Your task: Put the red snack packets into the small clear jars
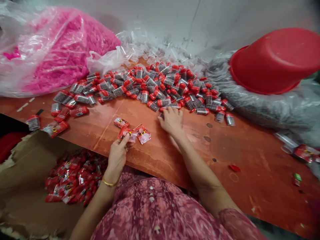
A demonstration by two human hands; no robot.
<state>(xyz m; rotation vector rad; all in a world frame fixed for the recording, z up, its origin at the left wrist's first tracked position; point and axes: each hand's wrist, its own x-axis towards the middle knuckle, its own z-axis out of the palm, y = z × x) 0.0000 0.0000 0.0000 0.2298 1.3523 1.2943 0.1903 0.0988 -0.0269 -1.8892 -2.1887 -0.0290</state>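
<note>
Small red printed sachets [133, 132] lie flat on the brown tabletop just left of the frame's centre; at least 3 show, overlapping and slightly fanned, and 1 of them is pinched at its lower edge. Above them, across the upper middle of the frame, spreads a heap of small clear vials with red caps [155, 88], dark contents inside, lying on their sides in every direction.

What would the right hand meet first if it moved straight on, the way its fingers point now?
The right hand points away from the person, toward the pile of small red-capped vials. Its fingertips seem already at the nearest vial at the pile's edge, so it would likely meet that first.
</note>
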